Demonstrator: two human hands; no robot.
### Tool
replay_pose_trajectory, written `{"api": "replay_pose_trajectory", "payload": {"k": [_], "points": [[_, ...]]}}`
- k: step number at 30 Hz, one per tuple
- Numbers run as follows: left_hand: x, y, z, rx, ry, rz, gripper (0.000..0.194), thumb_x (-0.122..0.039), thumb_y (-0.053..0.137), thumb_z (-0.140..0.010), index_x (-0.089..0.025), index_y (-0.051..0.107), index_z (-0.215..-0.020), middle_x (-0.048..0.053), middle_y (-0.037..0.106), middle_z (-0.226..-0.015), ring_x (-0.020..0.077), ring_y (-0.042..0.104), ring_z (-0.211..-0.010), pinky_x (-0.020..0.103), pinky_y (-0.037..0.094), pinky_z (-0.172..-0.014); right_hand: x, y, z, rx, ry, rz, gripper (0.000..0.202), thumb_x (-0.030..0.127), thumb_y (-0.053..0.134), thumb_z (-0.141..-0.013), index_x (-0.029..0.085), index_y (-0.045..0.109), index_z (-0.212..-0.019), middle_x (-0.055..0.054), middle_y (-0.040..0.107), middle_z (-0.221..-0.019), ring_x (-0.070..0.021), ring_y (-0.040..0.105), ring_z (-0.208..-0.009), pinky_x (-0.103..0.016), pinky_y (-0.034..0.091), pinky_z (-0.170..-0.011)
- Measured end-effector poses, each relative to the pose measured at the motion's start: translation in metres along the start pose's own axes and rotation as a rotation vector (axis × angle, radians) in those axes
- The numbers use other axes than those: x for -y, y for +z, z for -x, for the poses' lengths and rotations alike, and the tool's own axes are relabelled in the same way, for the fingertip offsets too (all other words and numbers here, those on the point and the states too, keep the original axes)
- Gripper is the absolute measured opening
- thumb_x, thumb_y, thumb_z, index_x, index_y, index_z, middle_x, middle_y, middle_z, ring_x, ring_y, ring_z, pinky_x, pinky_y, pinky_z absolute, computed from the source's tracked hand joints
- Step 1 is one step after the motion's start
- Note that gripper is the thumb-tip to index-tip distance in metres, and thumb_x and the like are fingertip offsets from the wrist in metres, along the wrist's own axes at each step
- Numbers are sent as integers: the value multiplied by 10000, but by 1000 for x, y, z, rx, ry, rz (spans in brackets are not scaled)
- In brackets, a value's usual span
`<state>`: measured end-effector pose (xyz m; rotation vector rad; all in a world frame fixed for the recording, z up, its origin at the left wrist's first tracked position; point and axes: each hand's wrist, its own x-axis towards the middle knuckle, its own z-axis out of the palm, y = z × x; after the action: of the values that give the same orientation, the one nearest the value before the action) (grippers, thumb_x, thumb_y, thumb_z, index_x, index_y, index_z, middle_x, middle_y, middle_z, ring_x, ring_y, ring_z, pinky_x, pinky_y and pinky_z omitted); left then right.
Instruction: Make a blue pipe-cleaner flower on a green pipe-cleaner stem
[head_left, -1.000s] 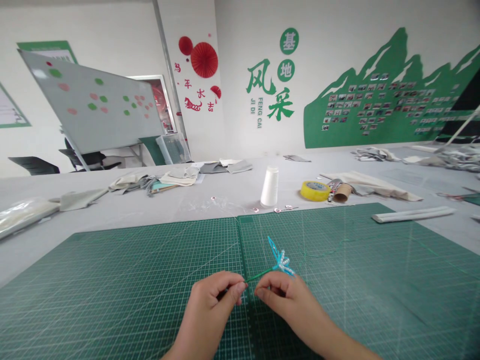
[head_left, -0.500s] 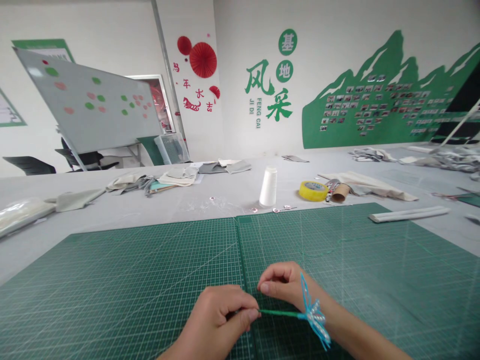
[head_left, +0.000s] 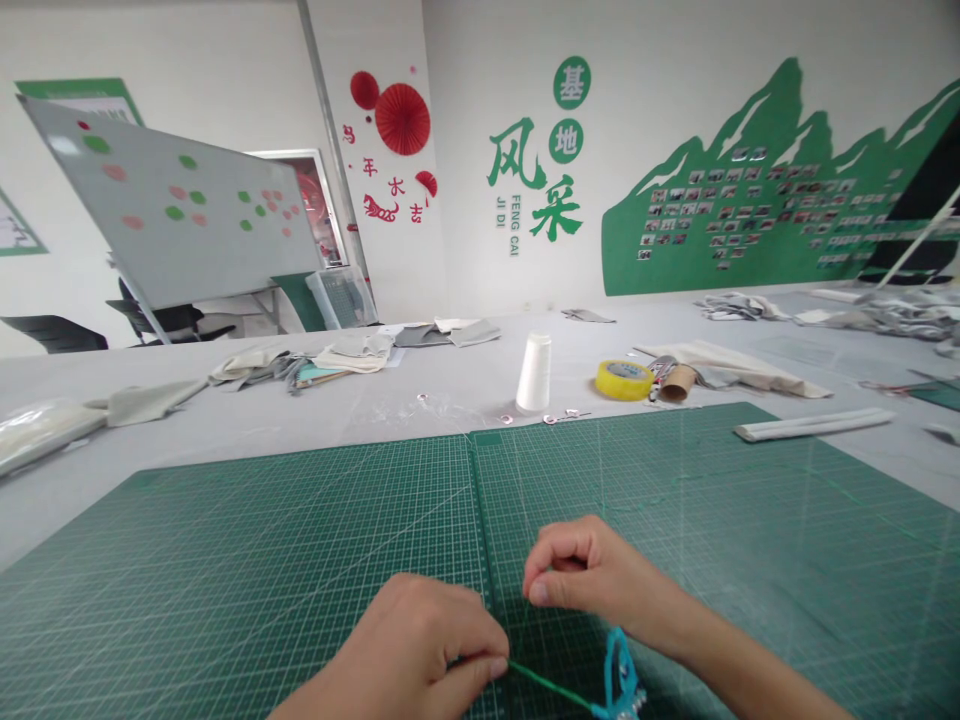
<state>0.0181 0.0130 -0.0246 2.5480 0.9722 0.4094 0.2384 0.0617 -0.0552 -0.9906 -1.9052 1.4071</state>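
Note:
Low in the head view, my left hand (head_left: 431,645) pinches the end of a thin green stem (head_left: 551,685). The stem slopes down to the right to a blue looped flower (head_left: 621,680) with shiny beads, partly cut off by the lower edge. My right hand (head_left: 585,570) is above the stem, thumb and forefinger pressed together on a thin green thread (head_left: 524,620) that runs down toward the stem. Both hands are over green cutting mats (head_left: 337,520).
Beyond the mats stand a white thread cone (head_left: 535,372), yellow tape (head_left: 624,380) and a brown cardboard roll (head_left: 678,383). A rolled white cloth (head_left: 814,425) lies on the right mat. Fabric scraps (head_left: 356,353) lie farther back on the grey table (head_left: 420,345).
The flower has dropped lower and the stem now slopes down to the right. My right hand has risen slightly, away from my left. My left hand has shifted a little down and left.

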Motion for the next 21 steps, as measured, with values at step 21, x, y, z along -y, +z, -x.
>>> {"api": "replay_pose_trajectory", "payload": {"k": [21], "points": [[3,2,8,-325,-201,-327,304,-171,399,-933,-215,637,-749,-8,599,-614,157,583,-561,234,424,-532,25,41,28,-319,-562,704,226,140,481,-865,178,655,-726,4,581,-592,-118,511,-509,-244,322,-476]]}}
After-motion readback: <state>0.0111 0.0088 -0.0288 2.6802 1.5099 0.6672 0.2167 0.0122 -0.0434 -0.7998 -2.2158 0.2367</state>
